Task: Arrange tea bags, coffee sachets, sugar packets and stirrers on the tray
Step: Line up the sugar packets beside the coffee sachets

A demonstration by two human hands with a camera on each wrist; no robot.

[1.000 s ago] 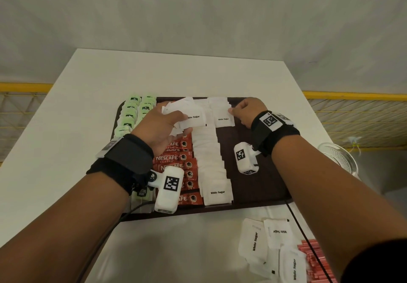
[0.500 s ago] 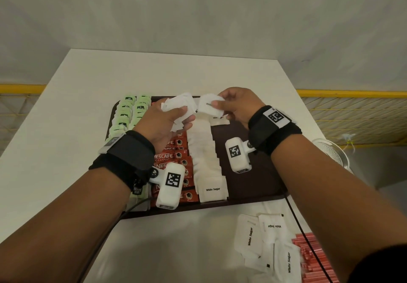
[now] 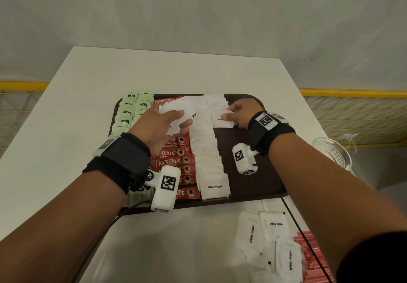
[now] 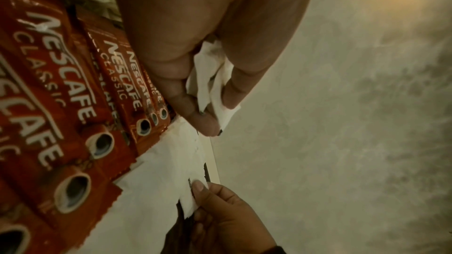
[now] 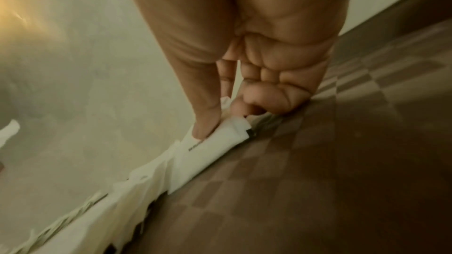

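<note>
A dark brown tray (image 3: 253, 183) holds green tea bags (image 3: 132, 110), red Nescafe coffee sachets (image 3: 176, 161) and a long row of white sugar packets (image 3: 207, 150). My left hand (image 3: 167, 124) hovers over the coffee sachets and grips a bunch of sugar packets (image 3: 178, 110), seen pinched between thumb and fingers (image 4: 212, 84). My right hand (image 3: 240, 115) pinches one sugar packet (image 3: 222, 121) at the far end of a second sugar column, low on the tray; thumb and forefinger hold its top edge (image 5: 215, 138).
Loose sugar packets (image 3: 264, 238) lie on the white table (image 3: 66, 117) near the front right, beside a stack of red stirrers (image 3: 312, 260). A clear glass dish (image 3: 332, 152) stands off the table's right edge. The right part of the tray shows bare brown surface.
My right hand took a packet from the left hand's bunch and carried it right and down onto the tray's second sugar column. The left hand stayed over the coffee sachets.
</note>
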